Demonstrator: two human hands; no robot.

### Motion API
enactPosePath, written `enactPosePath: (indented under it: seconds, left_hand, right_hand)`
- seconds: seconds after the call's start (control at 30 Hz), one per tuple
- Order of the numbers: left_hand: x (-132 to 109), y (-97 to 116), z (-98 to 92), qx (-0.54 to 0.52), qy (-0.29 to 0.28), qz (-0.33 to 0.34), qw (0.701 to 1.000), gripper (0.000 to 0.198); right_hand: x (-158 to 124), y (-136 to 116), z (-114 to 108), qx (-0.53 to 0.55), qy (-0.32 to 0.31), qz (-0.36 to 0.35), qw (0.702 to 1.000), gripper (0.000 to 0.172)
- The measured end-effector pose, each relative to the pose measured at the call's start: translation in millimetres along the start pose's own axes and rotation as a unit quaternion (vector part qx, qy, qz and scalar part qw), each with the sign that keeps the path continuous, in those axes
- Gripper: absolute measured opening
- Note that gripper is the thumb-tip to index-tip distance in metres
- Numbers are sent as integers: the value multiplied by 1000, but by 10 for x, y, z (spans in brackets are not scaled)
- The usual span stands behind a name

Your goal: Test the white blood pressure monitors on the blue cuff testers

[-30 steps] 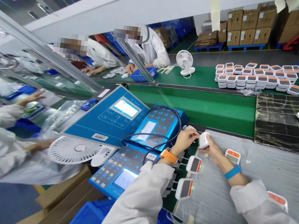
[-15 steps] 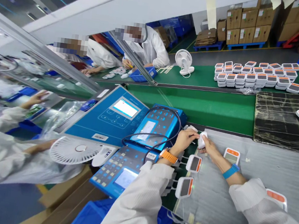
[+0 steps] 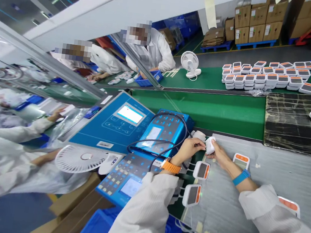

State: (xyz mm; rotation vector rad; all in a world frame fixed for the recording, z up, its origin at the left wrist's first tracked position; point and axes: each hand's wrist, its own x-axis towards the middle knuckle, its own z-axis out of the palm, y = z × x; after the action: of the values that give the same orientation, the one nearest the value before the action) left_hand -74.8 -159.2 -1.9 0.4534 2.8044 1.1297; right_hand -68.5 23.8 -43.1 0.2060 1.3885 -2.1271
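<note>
My right hand (image 3: 219, 154) is closed round a white handheld device (image 3: 210, 146), held tilted on its edge above the far left part of the grey mat (image 3: 276, 174). My left hand (image 3: 191, 148) has thumb and fingers pinched together at the device's left side; what lies between the fingertips is too small to make out. Nearer to me, two white devices with grey screens and orange strips, one device (image 3: 201, 170) behind another device (image 3: 191, 195), have white leads at their left sides. Another such device (image 3: 241, 161) lies beside my right wrist.
Blue test instruments (image 3: 153, 135) with a black cable stand left of my hands, beside a white fan (image 3: 81, 159). Several rows of finished-looking white devices (image 3: 266, 77) sit on the green bench behind. A co-worker's sleeve (image 3: 2, 165) reaches in at left.
The device in my right hand has turned slightly, showing more of its white side. My left hand has shifted a little left and down. The co-worker's hand at left has moved right.
</note>
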Motion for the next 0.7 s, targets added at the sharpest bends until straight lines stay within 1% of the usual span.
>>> enactPosePath:
  seconds: [0.1,0.2,0.33,0.5,0.57,0.6,0.63,0.7]
  left_hand:
    - [16,-7,45,-18,9,-2,1000,5]
    - [23,-2,59,-40,14,11,999,4]
    - [21,11,71,-47,26,15,998,6]
    - [4,79,74,-19,18,-5,1000,10]
    - [-14,127,52,8,6,-19,1000,7]
    - [-25,150,36,27,0,-30,999,11]
    - [-37,170,18,46,-6,-40,998,27]
    - [-60,184,-16,65,-19,-44,997,63]
  right_hand:
    - [7,9,-4,-2,1,2,1000,35]
    - [13,22,-3,-11,4,-3,1000,35]
    - [29,53,3,-44,17,-20,999,35]
    - [59,88,53,-89,32,-40,995,46]
    - [56,109,82,-117,36,-46,991,53]
    - [47,124,91,-142,43,-49,988,58]
    - [32,141,91,-176,53,-56,981,66]
    - [-10,173,57,-246,68,-87,963,91]
